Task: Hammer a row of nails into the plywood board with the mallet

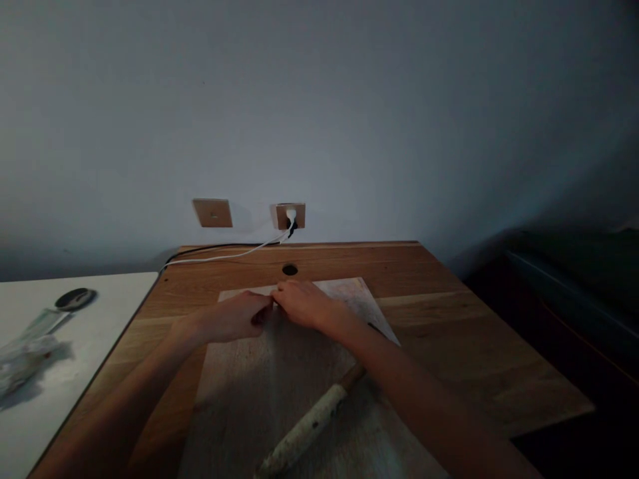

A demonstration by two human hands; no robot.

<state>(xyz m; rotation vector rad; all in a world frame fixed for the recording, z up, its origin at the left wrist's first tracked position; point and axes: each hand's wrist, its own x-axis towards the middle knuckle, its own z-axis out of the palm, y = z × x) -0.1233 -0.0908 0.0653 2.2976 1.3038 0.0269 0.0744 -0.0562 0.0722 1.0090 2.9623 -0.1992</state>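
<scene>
My left hand (238, 317) and my right hand (302, 303) meet over the far part of a pale, worn board (239, 392). Both have curled fingers, and their fingertips come together in a pinch. Whatever lies between the fingertips, if anything, is hidden or too small to name. A long stick-like tool (309, 422) lies slantwise on the board beneath my right forearm. Its near part is whitish with dark spots, followed by a brown section. The forearm covers its middle, and a dark tip seems to show beyond.
The board rests on a wooden table (449, 346) with a round cable hole (289, 269). Behind, white and black cables (224, 255) run to a wall socket (290, 216). At left, a white table (114, 313) bears a dark round object (76, 299) and crumpled clear plastic (30, 359).
</scene>
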